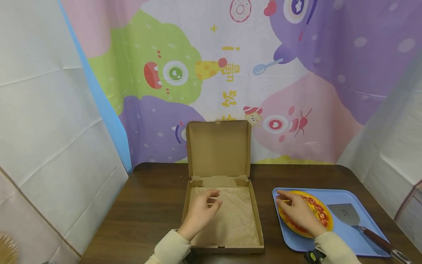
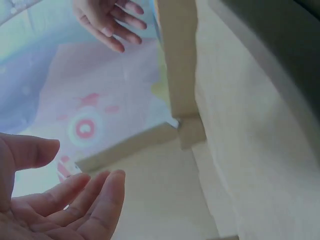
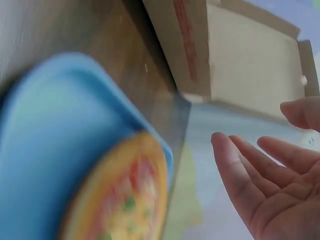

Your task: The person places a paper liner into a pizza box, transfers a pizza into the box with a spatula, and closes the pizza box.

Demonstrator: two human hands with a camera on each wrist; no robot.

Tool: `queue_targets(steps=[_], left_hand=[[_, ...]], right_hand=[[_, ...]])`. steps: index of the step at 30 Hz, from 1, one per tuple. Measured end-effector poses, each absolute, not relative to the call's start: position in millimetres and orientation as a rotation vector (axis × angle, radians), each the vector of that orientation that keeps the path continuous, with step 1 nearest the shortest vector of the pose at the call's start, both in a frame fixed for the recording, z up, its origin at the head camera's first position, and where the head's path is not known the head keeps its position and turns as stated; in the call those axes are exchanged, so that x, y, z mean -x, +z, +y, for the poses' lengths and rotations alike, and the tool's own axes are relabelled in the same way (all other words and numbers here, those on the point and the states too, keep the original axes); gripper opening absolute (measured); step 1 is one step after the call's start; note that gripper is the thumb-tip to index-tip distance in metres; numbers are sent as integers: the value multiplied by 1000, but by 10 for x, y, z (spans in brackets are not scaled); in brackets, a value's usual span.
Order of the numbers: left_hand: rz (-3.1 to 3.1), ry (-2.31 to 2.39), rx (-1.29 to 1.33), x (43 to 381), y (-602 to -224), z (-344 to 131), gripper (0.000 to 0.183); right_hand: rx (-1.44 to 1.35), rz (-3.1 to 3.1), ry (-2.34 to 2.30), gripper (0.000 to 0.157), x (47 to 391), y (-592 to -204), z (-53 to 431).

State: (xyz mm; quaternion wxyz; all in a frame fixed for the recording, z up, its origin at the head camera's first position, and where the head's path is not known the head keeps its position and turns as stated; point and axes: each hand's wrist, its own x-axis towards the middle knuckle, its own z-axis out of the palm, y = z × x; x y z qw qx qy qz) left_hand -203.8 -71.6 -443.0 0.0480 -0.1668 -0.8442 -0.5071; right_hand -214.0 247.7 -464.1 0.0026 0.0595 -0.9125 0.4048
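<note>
An open cardboard pizza box (image 1: 227, 242) stands mid-table with its lid (image 1: 219, 148) raised and brown paper (image 1: 235, 216) lining the base. Over the left part of that base hovers my left hand (image 1: 201, 212), fingers loosely bent and holding nothing. My right hand (image 1: 301, 212) is above the pizza (image 1: 321, 209), hiding part of it; the right wrist view shows nothing between its fingers and thumb. The pizza, with a yellow crust and red topping, lies on the left side of a blue tray (image 1: 339, 238). Right of it on the tray rests a spatula (image 1: 346, 214) with a dark handle.
The dark wooden table (image 1: 141, 209) extends on both sides of the box. Behind it hangs a curtain (image 1: 224, 84) printed with cartoon monsters. Pale cloth walls (image 1: 49, 110) flank the table. The spatula's handle (image 1: 376, 238) reaches past the tray's front right corner.
</note>
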Motion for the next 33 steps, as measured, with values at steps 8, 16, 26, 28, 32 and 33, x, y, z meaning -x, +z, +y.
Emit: queue_targets(steps=[8, 16, 26, 28, 32, 33], left_hand=[[-2606, -1638, 576, 1943, -4410, -440, 46], [-2682, -1639, 692, 1878, -4443, -141, 63], [-2733, -1553, 809, 1799, -4532, 290, 71], [-2760, -1562, 811, 1779, -4549, 382, 72], [-2836, -1557, 812, 1755, -4598, 551, 75], [-2858, -1553, 817, 1753, -4616, 590, 76]], right_hand=[[-104, -2938, 931, 61, 2031, -4396, 2937], [-72, -2924, 622, 62, 1922, -4350, 3466], [82, -3015, 381, 76, 1813, -4431, 4092], [129, -3064, 375, 80, 1807, -4459, 4175], [181, -3132, 372, 82, 1792, -4516, 4280], [193, -3152, 374, 83, 1788, -4530, 4299]])
